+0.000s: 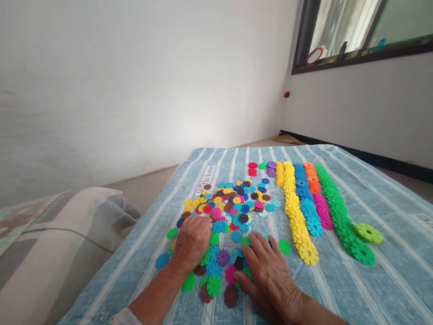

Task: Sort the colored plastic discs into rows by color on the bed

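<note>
Notched plastic snowflake discs in many colours lie in a loose pile [233, 198] on the striped blue cloth. My left hand [193, 239] rests at the pile's left side with its fingers curled under; whatever they hold is hidden. Beside it are a green disc [214, 286] and a purple disc [223, 257]. My right hand [270, 273] lies palm down over the near right of the pile, fingers stretched and a little apart. Its thumb is close to a pink disc [231, 274] and a brown disc [231, 296]. Another green disc [285, 246] lies just right of its fingertips.
Overlapping discs form colour rows at the right: yellow [293, 207], blue [301, 180], orange [311, 178], pink [323, 211] and green [333, 198]. A lime disc [369, 233] sits by the green row's end. Grey-and-white bedding [77, 230] is at left, beyond the cloth-covered table [382, 212].
</note>
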A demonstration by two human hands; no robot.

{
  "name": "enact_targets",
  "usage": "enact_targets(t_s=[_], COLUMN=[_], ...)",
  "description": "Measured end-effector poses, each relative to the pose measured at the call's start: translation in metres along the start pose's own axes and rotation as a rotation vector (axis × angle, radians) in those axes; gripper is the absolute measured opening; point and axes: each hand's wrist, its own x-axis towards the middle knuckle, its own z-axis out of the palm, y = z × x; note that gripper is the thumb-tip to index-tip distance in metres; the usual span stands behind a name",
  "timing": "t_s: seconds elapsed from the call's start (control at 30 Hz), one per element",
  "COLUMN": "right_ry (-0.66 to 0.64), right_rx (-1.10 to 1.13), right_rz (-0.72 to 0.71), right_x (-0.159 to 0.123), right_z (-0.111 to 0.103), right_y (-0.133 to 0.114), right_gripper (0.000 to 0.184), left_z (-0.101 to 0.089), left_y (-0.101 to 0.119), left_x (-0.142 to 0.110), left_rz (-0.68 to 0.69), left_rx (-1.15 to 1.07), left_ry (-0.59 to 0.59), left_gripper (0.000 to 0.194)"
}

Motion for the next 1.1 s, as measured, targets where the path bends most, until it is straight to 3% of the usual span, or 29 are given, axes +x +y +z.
enact_targets(t_s=[0.27, 0.43, 0.7, 1.1], right_ry=[0.024, 0.004, -0.034, -0.067], right_rx=[0.017, 0.012, 0.001, 0.013], right_rz=[-0.006, 0.000, -0.011, -0.018], right_x=[0.001, 0.001, 0.002, 0.003], right_z=[-0.004, -0.005, -0.009, -0.015], right_y=[-0.003, -0.004, -0.004, -0.003], right_gripper=[0.035, 0.035, 0.033, 0.032], left_z=[-0.002, -0.003, 0.002, -0.002], left_y=[0.001, 0.008, 0.013, 0.014], left_x=[-0.001, 0.006, 0.006, 0.005], left_rz=[-0.064, 0.017, 0.054, 0.001], left_rx=[0.031, -0.122, -0.265, -0.276], left_ry=[-0.065, -0.013, -0.141, -0.012], left_gripper=[0.020, 0.017, 0.027, 0.017])
